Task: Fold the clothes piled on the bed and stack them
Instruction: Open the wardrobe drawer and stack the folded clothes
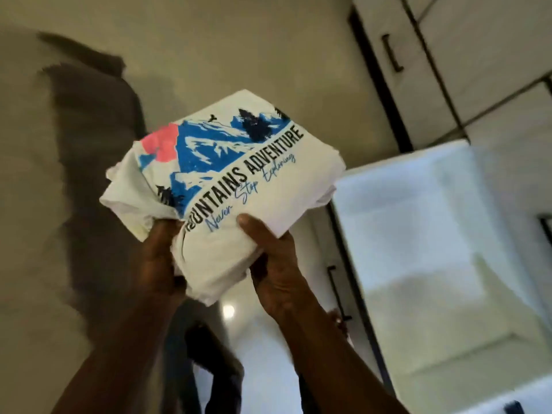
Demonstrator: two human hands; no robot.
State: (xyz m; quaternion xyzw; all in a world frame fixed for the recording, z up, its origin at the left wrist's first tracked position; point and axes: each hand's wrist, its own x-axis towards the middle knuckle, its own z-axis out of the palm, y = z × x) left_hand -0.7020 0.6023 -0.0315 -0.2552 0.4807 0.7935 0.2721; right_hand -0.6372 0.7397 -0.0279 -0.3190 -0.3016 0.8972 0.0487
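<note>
A folded white T-shirt (233, 174) with a blue mountain print, a pink sun and the words "MOUNTAINS ADVENTURE" is held up in the air in front of me. My left hand (159, 258) grips its near left edge, where the cloth is bunched. My right hand (273, 273) holds the near right edge, thumb lying on the printed top and fingers under the shirt. The bed and the pile of clothes are out of view.
A pale wall (209, 49) fills the background, with a blurred dark shadow (89, 144) at the left. White cupboard doors with dark handles (448, 55) stand at the upper right. A bright white panel (433, 249) lies at the right. The picture is blurred by motion.
</note>
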